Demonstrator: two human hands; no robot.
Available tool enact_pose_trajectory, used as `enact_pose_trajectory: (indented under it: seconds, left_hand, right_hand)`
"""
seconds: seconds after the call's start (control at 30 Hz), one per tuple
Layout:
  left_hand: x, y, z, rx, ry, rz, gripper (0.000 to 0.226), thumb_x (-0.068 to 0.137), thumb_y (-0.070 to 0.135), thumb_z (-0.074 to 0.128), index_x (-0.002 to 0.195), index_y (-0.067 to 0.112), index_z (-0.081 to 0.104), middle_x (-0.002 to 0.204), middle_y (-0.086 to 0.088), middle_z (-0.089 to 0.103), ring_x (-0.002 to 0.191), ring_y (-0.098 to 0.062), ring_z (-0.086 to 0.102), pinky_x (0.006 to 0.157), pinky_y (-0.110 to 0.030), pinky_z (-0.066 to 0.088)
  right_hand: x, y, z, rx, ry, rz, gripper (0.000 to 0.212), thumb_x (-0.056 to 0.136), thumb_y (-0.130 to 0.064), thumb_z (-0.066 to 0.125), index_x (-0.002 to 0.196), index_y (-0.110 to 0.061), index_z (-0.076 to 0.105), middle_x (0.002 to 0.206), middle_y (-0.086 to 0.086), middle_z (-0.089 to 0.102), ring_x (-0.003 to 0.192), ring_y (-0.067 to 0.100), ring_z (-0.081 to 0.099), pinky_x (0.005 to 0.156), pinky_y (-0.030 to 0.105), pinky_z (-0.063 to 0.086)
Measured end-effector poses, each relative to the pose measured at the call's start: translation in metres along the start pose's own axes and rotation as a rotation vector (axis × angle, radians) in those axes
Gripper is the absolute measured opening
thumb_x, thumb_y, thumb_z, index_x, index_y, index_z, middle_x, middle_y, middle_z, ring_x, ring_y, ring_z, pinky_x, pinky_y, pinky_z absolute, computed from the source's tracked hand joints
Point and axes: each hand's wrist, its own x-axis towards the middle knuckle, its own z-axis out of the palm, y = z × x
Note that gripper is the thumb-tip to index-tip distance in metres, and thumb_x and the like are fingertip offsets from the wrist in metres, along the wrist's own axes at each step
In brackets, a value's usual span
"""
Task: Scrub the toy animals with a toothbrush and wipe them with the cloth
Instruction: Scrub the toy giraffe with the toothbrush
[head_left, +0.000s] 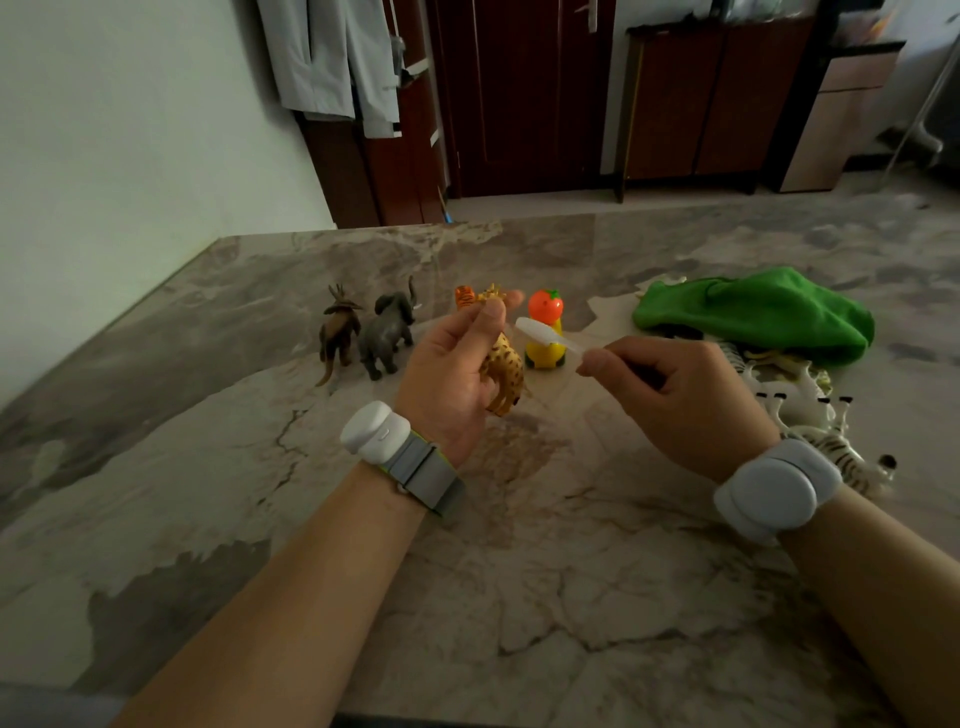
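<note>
My left hand (451, 371) grips a yellow spotted giraffe toy (506, 371) above the marble table (208, 467), thumb near its head. A white toothbrush (550, 338) is pinched in my right hand (675, 389), its head pointing left, just right of the giraffe's neck. Standing in a row behind are a brown antlered animal (338, 332), a grey elephant (387, 332), an orange tiger (464, 297) partly hidden by my fingers, and an orange-and-yellow round toy (545, 327). A green cloth (753, 312) lies at the right.
Several white and striped toy animals (810, 415) lie in a heap under and in front of the cloth, beside my right wrist. The table's left edge meets a pale wall. Dark wooden doors and cabinets stand beyond the far edge.
</note>
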Motion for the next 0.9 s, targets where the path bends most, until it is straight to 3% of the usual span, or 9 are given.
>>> enact_pose_trajectory:
  seconds: [0.1, 0.17, 0.23, 0.33, 0.47, 0.57, 0.67, 0.8, 0.9]
  left_hand:
    - [-0.002, 0.001, -0.001, -0.004, -0.042, -0.014, 0.029, 0.099, 0.032, 0.054, 0.103, 0.014, 0.076, 0.081, -0.009, 0.054, 0.053, -0.008, 0.045, 0.053, -0.026, 0.035]
    - [-0.003, 0.003, 0.001, -0.091, -0.049, -0.061, 0.035, 0.102, 0.032, 0.051, 0.107, 0.006, 0.073, 0.085, -0.013, 0.052, 0.055, -0.014, 0.046, 0.056, -0.032, 0.041]
    - [-0.004, 0.007, 0.004, -0.231, -0.057, -0.159, 0.04, 0.104, 0.031, 0.045, 0.115, -0.002, 0.064, 0.076, -0.009, 0.05, 0.058, -0.014, 0.047, 0.053, -0.027, 0.047]
    - [-0.005, 0.008, 0.005, -0.302, -0.107, -0.226, 0.046, 0.106, 0.029, 0.039, 0.129, -0.009, 0.052, 0.074, -0.004, 0.053, 0.062, -0.013, 0.043, 0.047, -0.023, 0.044]
    - [-0.007, 0.009, 0.004, -0.271, -0.156, -0.261, 0.046, 0.107, 0.028, 0.037, 0.124, -0.01, 0.056, 0.075, -0.008, 0.052, 0.059, -0.012, 0.042, 0.043, -0.022, 0.04]
    - [-0.01, 0.01, 0.007, -0.253, -0.201, -0.295, 0.037, 0.106, 0.025, 0.038, 0.111, -0.004, 0.061, 0.078, -0.006, 0.059, 0.057, -0.01, 0.044, 0.043, -0.021, 0.038]
    - [-0.01, 0.008, 0.008, -0.203, -0.226, -0.284, 0.038, 0.106, 0.024, 0.037, 0.112, -0.003, 0.064, 0.074, -0.001, 0.059, 0.056, -0.01, 0.044, 0.044, -0.021, 0.039]
    - [-0.011, 0.007, 0.009, -0.208, -0.238, -0.29, 0.033, 0.105, 0.02, 0.038, 0.104, -0.002, 0.062, 0.091, -0.006, 0.067, 0.057, -0.011, 0.041, 0.045, -0.022, 0.039]
    - [-0.012, 0.006, 0.009, -0.208, -0.244, -0.293, 0.036, 0.105, 0.021, 0.038, 0.102, -0.001, 0.066, 0.081, -0.004, 0.064, 0.058, -0.011, 0.039, 0.044, -0.021, 0.038]
  right_hand:
    - [0.001, -0.001, -0.001, -0.004, 0.011, -0.004, 0.039, 0.094, -0.053, 0.051, 0.09, -0.023, 0.075, 0.059, 0.002, 0.058, 0.053, 0.018, 0.053, 0.054, 0.031, 0.045]
    - [0.002, -0.001, -0.001, 0.011, 0.005, -0.011, 0.038, 0.094, -0.052, 0.049, 0.095, -0.024, 0.075, 0.062, -0.001, 0.06, 0.055, 0.016, 0.054, 0.055, 0.029, 0.046]
    - [0.003, 0.0, 0.001, 0.035, -0.012, -0.013, 0.037, 0.094, -0.051, 0.049, 0.098, -0.025, 0.074, 0.066, -0.005, 0.062, 0.06, 0.012, 0.058, 0.057, 0.024, 0.047]
    - [0.0, -0.002, 0.003, 0.017, -0.065, -0.042, 0.036, 0.092, -0.05, 0.051, 0.098, -0.025, 0.075, 0.074, -0.011, 0.064, 0.065, 0.01, 0.06, 0.061, 0.021, 0.047]
    - [-0.001, -0.002, 0.005, -0.003, -0.096, -0.052, 0.029, 0.093, -0.045, 0.057, 0.094, -0.024, 0.076, 0.073, -0.012, 0.064, 0.062, 0.009, 0.058, 0.06, 0.022, 0.047]
    - [0.003, 0.002, 0.004, -0.029, 0.025, -0.051, 0.017, 0.094, -0.039, 0.062, 0.087, -0.028, 0.072, 0.066, -0.011, 0.063, 0.063, 0.01, 0.059, 0.061, 0.026, 0.047]
    - [0.004, 0.003, -0.003, 0.0, 0.14, -0.001, 0.025, 0.096, -0.04, 0.059, 0.089, -0.021, 0.075, 0.066, -0.004, 0.064, 0.064, 0.014, 0.06, 0.061, 0.031, 0.048]
    - [0.0, 0.002, 0.001, -0.03, -0.001, -0.048, 0.028, 0.095, -0.044, 0.057, 0.089, -0.024, 0.076, 0.063, -0.001, 0.064, 0.055, 0.014, 0.056, 0.057, 0.032, 0.047]
    - [0.002, 0.004, 0.003, -0.047, 0.056, -0.039, 0.031, 0.095, -0.045, 0.056, 0.091, -0.022, 0.077, 0.064, -0.003, 0.064, 0.059, 0.013, 0.057, 0.057, 0.027, 0.046]
